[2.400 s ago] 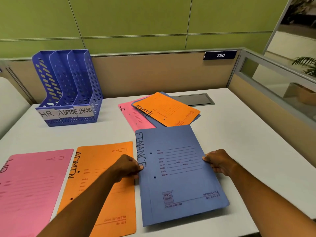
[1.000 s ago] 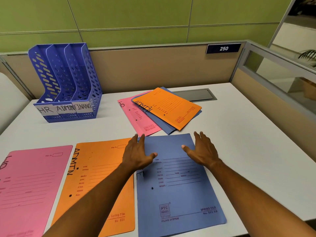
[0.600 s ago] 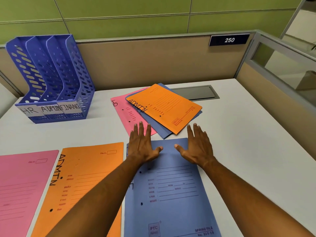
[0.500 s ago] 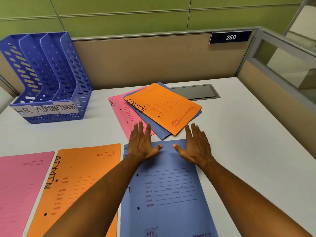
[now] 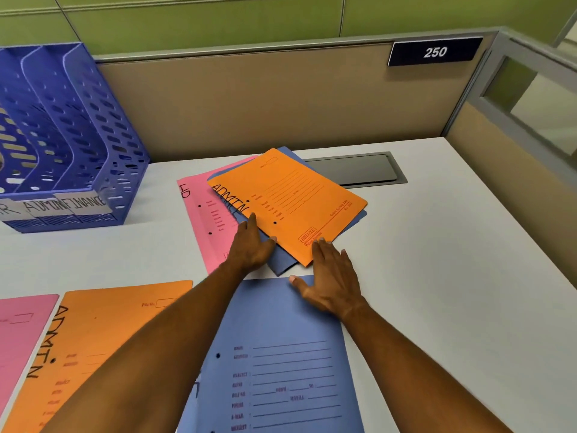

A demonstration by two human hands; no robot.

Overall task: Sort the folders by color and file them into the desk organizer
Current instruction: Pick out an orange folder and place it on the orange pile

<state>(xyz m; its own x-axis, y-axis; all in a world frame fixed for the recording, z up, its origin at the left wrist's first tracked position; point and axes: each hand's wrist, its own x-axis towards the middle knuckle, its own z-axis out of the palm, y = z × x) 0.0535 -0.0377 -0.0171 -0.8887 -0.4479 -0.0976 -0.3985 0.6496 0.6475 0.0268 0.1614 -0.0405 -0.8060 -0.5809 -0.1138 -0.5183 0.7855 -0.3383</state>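
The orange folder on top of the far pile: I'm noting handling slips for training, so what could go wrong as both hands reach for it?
1. The orange folder lies askew on a blue folder and a pink folder; the left hand rests partly on the blue one, so that might drag along.
2. The right hand is open and flat at the orange corner, so a pinch there may crease it.

**Where things lie on your desk**

Your organizer (image 5: 71,145) stands far left against the partition (image 5: 265,101). To its right lies a stack of three folders (image 5: 281,207), the cable hatch (image 5: 356,168) behind it. Nearest you, three single folders (image 5: 281,354) lie side by side. Your hands (image 5: 331,276) rest between stack and row.
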